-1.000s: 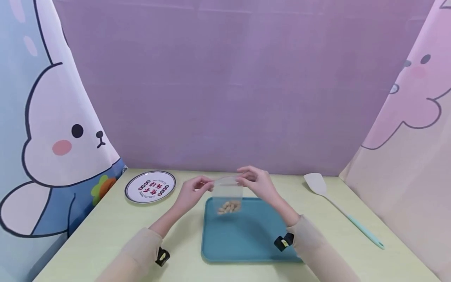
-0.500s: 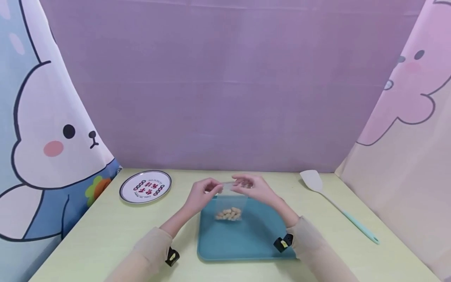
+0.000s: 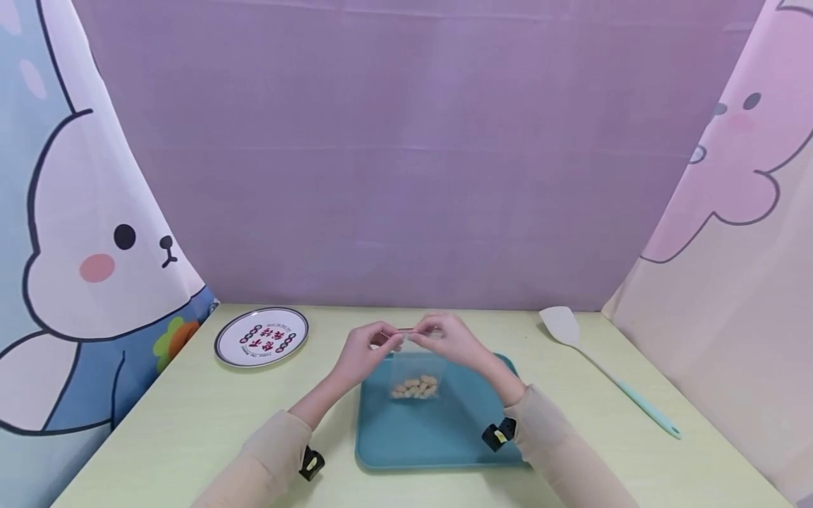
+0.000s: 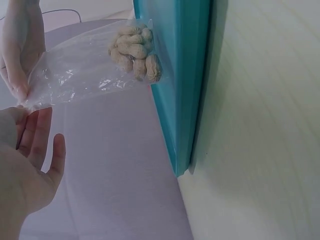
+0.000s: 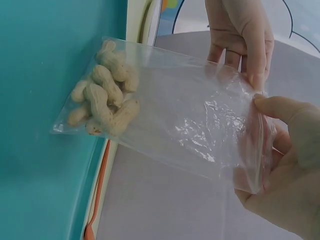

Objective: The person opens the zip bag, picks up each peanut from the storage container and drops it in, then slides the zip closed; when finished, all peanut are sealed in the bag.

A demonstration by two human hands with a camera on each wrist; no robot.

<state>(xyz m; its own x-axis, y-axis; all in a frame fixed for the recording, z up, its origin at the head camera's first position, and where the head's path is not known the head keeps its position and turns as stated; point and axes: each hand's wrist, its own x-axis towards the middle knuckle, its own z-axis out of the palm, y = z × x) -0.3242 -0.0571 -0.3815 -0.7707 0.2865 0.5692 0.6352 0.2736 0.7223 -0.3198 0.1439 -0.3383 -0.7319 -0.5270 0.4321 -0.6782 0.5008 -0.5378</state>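
A clear zip bag (image 3: pixel 416 363) hangs above the teal tray (image 3: pixel 438 437), its top edge pinched between the thumb and fingers of both hands. In the bottom of the bag lie several unshelled peanuts (image 5: pixel 102 95). My left hand (image 3: pixel 362 353) has the left part of the top edge, and my right hand (image 3: pixel 452 342) grips it just beside, the fingertips almost meeting. Seen from the right wrist, the right thumb (image 5: pixel 285 107) presses on the seal strip (image 5: pixel 260 150). Little finger and others of the left hand (image 4: pixel 30 155) stand loosely bent in the left wrist view.
A white plate (image 3: pixel 262 337) with a dark rim and red characters is at the back left of the table (image 3: pixel 209 423). On the right lies a spatula (image 3: pixel 619 381) with a white blade and mint handle. A purple curtain (image 3: pixel 406 155) hangs behind.
Both hands have come down and closer together, the right one sliding leftward along the bag's top edge. The bag hangs lower over the tray. The head view has shifted slightly.
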